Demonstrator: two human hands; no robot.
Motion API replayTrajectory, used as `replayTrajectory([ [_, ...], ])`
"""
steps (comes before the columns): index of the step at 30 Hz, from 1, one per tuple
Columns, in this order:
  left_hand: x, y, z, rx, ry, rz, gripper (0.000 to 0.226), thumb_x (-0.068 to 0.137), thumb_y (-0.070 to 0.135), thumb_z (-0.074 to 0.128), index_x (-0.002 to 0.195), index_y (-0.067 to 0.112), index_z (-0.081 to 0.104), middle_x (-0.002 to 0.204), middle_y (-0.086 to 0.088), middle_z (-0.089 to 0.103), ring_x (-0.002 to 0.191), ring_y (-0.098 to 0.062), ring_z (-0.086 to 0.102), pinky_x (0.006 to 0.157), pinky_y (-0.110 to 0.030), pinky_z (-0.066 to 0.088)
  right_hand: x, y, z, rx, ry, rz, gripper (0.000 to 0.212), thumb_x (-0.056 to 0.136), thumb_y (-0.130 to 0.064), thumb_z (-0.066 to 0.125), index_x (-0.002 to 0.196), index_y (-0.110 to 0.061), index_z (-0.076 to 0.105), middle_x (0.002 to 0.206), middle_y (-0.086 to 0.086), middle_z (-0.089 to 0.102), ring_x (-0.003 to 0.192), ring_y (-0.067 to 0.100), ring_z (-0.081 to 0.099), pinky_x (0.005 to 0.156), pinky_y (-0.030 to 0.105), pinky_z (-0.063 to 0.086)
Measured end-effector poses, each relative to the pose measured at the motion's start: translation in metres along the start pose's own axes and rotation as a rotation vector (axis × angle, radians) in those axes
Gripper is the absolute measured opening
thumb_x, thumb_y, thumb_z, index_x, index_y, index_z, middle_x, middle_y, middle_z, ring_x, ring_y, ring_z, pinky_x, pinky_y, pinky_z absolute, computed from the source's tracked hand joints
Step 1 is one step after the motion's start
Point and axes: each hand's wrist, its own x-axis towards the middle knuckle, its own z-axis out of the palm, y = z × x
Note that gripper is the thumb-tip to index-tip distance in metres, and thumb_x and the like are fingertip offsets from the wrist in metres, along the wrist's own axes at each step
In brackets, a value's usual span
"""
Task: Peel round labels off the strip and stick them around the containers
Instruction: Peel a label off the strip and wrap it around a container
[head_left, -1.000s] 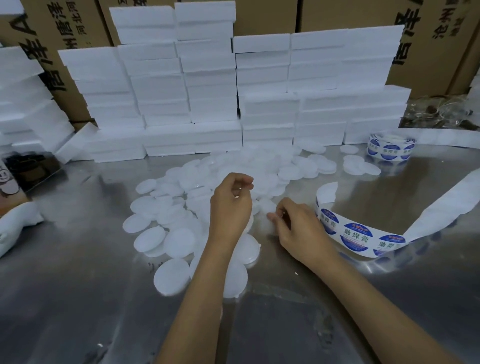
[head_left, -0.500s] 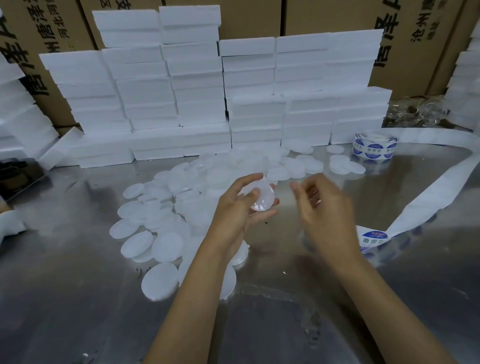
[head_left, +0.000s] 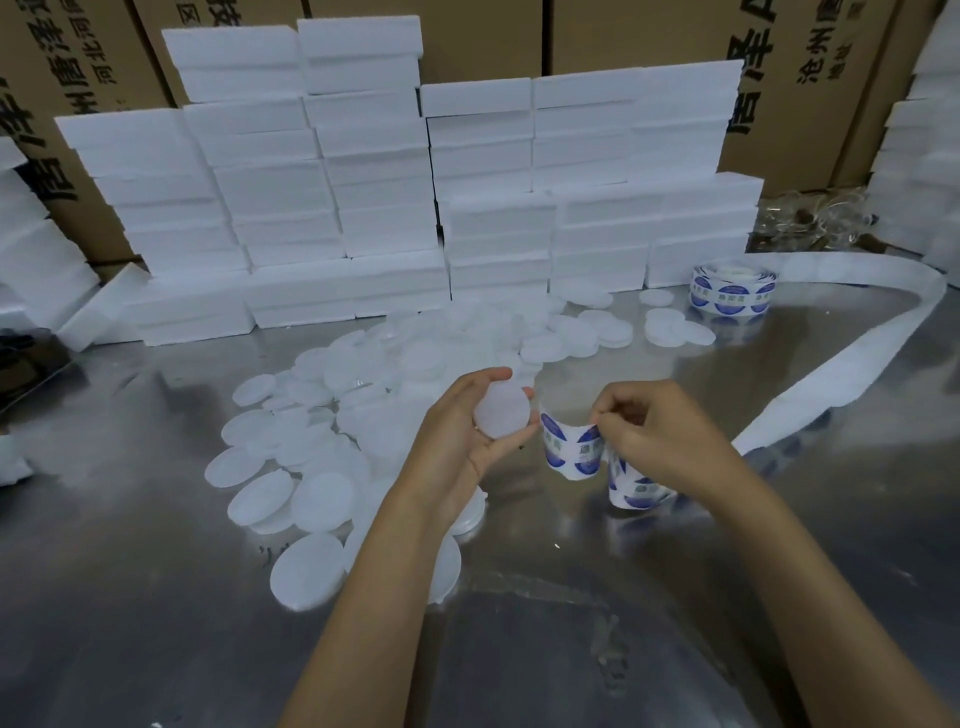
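Left hand (head_left: 470, 434) cups 1 round white container (head_left: 502, 407), flat face toward the camera, fingers and thumb curled round its rim. It is lifted off the table (head_left: 156, 597), just left of the strip.

Right hand (head_left: 657, 434) pinches the strip (head_left: 574, 447) between thumb and fingertips at its top edge. The strip hangs in a loop between the 2 hands, blue round labels facing out; its near end curls down toward the table under the right hand. Bare white backing (head_left: 831, 364) trails away right and back.

Loose containers (head_left: 322, 447) lie heaped on the table left of and behind the hands. Label roll (head_left: 730, 291) sits far right. White foam blocks (head_left: 337, 197) are stacked along the back, with cartons (head_left: 493, 36) behind.
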Motion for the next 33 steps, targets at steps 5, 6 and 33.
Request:
replayTrajectory([
  [5, -0.002, -0.003, 0.001, 0.301, 0.005, 0.112, 0.021, 0.1, 0.027, 0.059, 0.091, 0.013, 0.072, 0.12, -0.011, 0.07, 0.108, -0.026, 0.07, 0.078, -0.036, 0.062, -0.001, -0.001, 0.003, -0.048, -0.064, -0.006, 0.024, 0.088, -0.012, 0.046, 0.067, -0.014, 0.057, 0.057, 0.002, 0.053, 0.056, 0.012, 0.042, 0.059, 0.03, 0.036],
  [6, -0.003, -0.004, 0.001, 0.438, -0.009, 0.156, 0.027, 0.1, 0.033, 0.059, 0.086, 0.016, 0.074, 0.116, -0.005, 0.072, 0.111, -0.022, 0.068, 0.082, -0.035, 0.061, -0.001, -0.002, 0.002, -0.057, -0.068, -0.009, 0.024, 0.088, -0.013, 0.045, 0.067, -0.011, 0.056, 0.059, 0.006, 0.054, 0.056, 0.013, 0.042, 0.059, 0.031, 0.036],
  [33, 0.0, -0.018, 0.002, 0.287, -0.075, -0.1, 0.02, 0.083, 0.016, 0.065, 0.071, 0.009, 0.079, 0.086, -0.015, 0.077, 0.078, -0.018, 0.075, 0.067, -0.028, 0.059, -0.032, -0.018, 0.043, -0.424, 0.321, -0.358, 0.015, 0.08, -0.03, 0.077, 0.089, -0.019, 0.072, 0.089, -0.005, 0.068, 0.088, 0.021, 0.059, 0.082, 0.031, 0.035],
])
